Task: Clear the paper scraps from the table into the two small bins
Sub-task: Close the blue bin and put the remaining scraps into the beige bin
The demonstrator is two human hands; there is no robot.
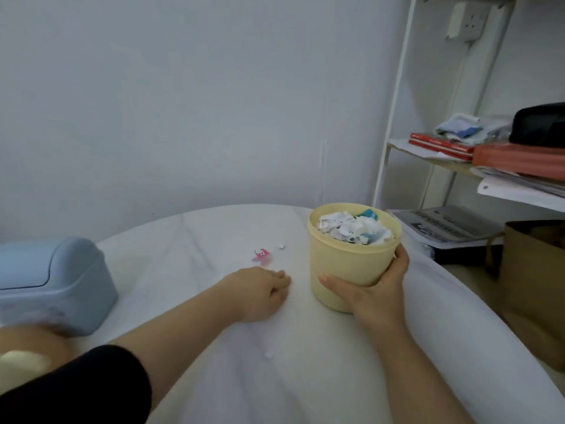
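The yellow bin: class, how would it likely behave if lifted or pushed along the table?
Probably light: the yellow bin shows only paper scraps, and the right hand alone grips it. Likely stable, being wide and straight-sided. Heaped scraps might spill if tilted.

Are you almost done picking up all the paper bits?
Nearly. Done: the yellow bin is heaped with scraps. In hand: the right hand holds that bin; the left hand rests on the table, fingers curled. Left: a pink scrap and a small white scrap beyond it, plus a tiny white bit near the forearm.
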